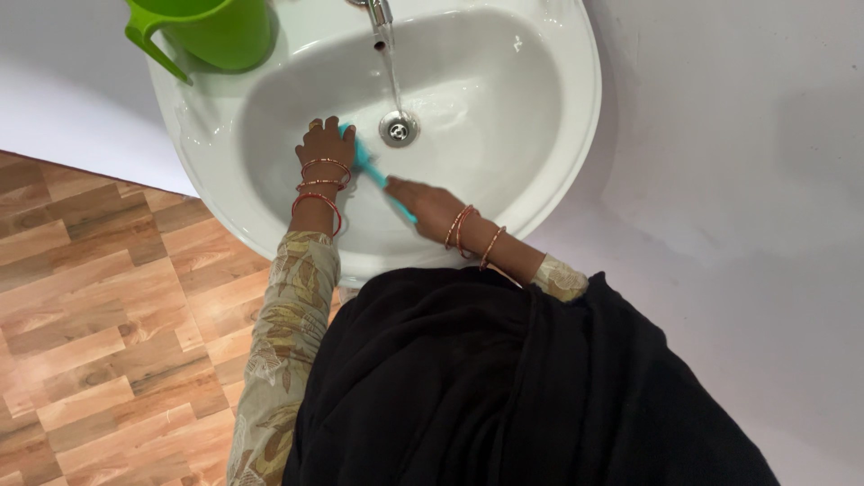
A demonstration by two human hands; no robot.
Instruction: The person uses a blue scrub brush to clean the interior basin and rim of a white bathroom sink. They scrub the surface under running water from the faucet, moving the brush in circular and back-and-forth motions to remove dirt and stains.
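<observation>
My left hand (326, 142) presses down on the head of a turquoise brush (367, 162), fingers curled together over it, low in the white washbasin (576, 135) just left of the drain (398, 130). My right hand (430, 203) is clamped on the brush handle. Water runs from the tap (380, 13). A green jug (211, 31) sits on the basin's rim.

A white basin (576, 108) bears a green jug (220, 31).
</observation>
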